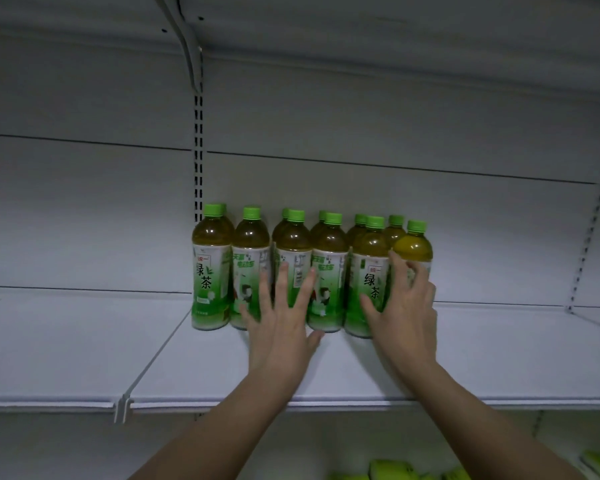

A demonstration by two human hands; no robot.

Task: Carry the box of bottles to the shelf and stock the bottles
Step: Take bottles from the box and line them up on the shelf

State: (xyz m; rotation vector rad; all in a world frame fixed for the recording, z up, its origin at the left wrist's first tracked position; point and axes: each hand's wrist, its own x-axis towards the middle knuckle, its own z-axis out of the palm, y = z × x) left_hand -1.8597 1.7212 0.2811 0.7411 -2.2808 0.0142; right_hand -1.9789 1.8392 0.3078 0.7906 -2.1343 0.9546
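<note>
Green-capped plastic tea bottles [329,268] stand two rows deep at back of white metal shelf [499,358]; both hands in front.

Green-capped tea bottles [329,271] stood upright in two rows near the back of the white shelf [499,358]. The left hand [281,327] lay spread, fingers open, against the middle front bottles. The right hand [407,306] curled around the rightmost bottle [414,247]. Yellow-green packages [388,471] showed on the level below.

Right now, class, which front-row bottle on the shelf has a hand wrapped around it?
The rightmost bottle: the right hand curls around its label, while the left hand is spread flat against the middle bottles.
</note>
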